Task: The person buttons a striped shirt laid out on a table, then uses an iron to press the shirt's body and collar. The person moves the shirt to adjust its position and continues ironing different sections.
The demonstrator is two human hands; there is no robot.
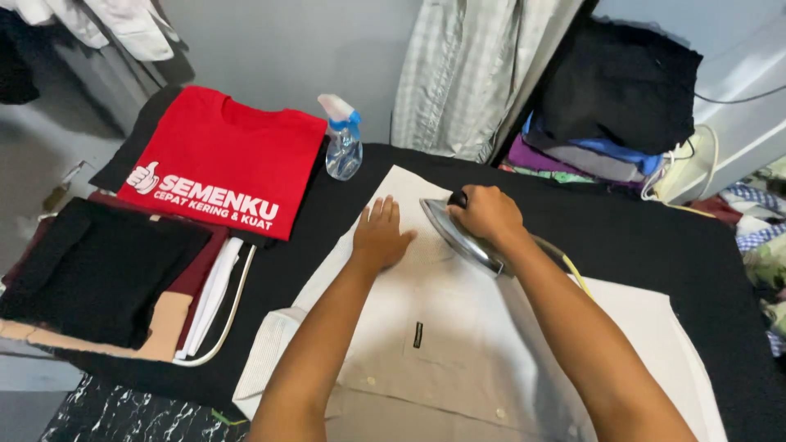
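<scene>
A pale cream shirt (458, 327) lies spread flat on a black-covered ironing surface (639, 237). My right hand (485, 211) grips the dark handle of a metal clothes iron (458, 233), which rests tilted on the shirt's upper part. Just left of the iron, my left hand (381, 236) lies flat on the cloth, fingers spread, pressing the fabric down. A small dark label (417, 334) and several buttons show on the shirt nearer to me.
A folded red shirt with white print (221, 160) and a clear spray bottle (343, 139) sit at the back left. Folded black, maroon and white clothes (106, 274) lie at left. A pile of dark and coloured garments (610, 106) stands at back right; shirts hang behind.
</scene>
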